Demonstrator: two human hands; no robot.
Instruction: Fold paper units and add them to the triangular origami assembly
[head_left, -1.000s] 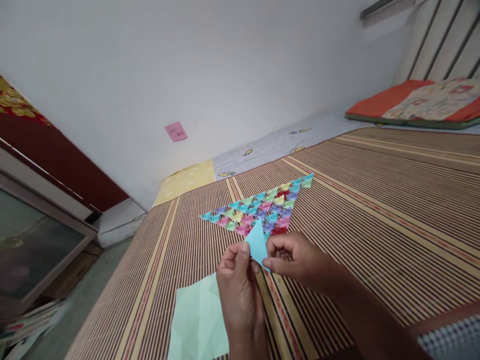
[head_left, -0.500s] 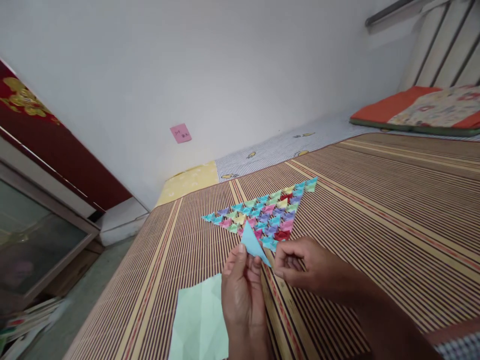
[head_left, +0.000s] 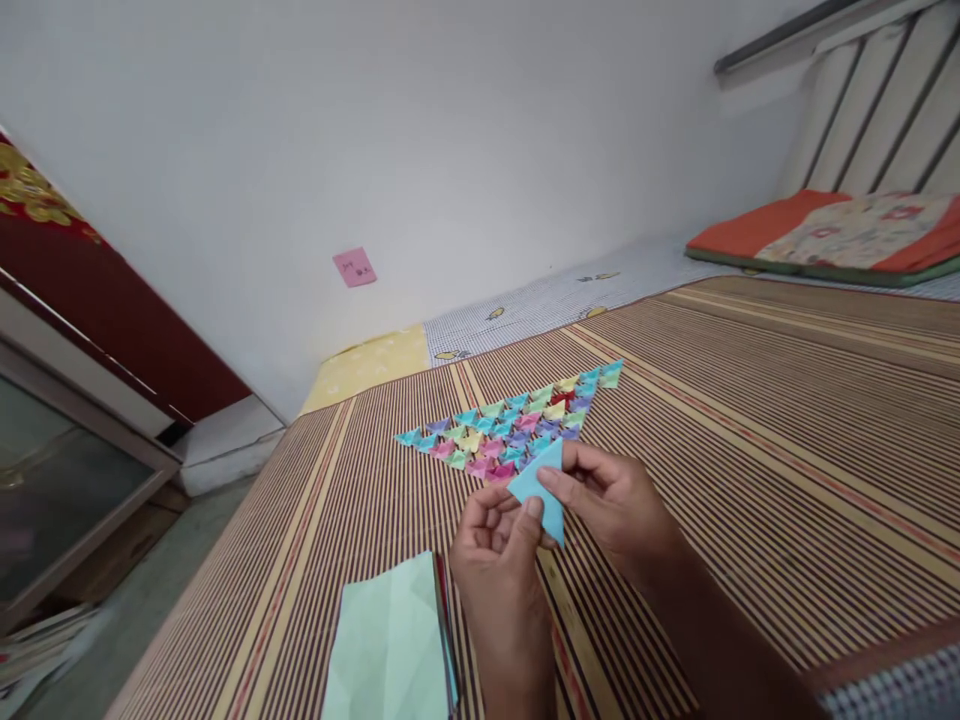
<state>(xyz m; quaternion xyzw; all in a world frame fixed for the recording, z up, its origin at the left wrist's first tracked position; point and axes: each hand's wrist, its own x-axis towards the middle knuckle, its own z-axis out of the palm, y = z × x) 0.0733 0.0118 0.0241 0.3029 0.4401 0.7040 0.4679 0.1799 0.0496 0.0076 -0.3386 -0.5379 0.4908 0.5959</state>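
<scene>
Between both hands is a light blue sheet of paper folded to a triangle (head_left: 549,478), held above the striped mat. My left hand (head_left: 504,570) pinches its lower part, thumb on top. My right hand (head_left: 611,500) grips the upper right part between thumb and fingers. Just beyond lie several small folded paper pieces (head_left: 491,425) in many colours, laid out in slanting rows that form a triangle; my hands hide some of them. Left of my left hand rests a stack of paper sheets (head_left: 390,640), a creased pale green one on top.
A striped bamboo mat (head_left: 750,430) covers the bed. At the back right lies a folded orange and floral quilt (head_left: 825,230) by a radiator (head_left: 862,110). A pink note (head_left: 355,267) is on the wall. The bed's left edge drops to the floor (head_left: 180,570).
My right hand has come in from the right and now grips the blue paper too. The paper has been turned in my left hand. The view has shifted slightly.
</scene>
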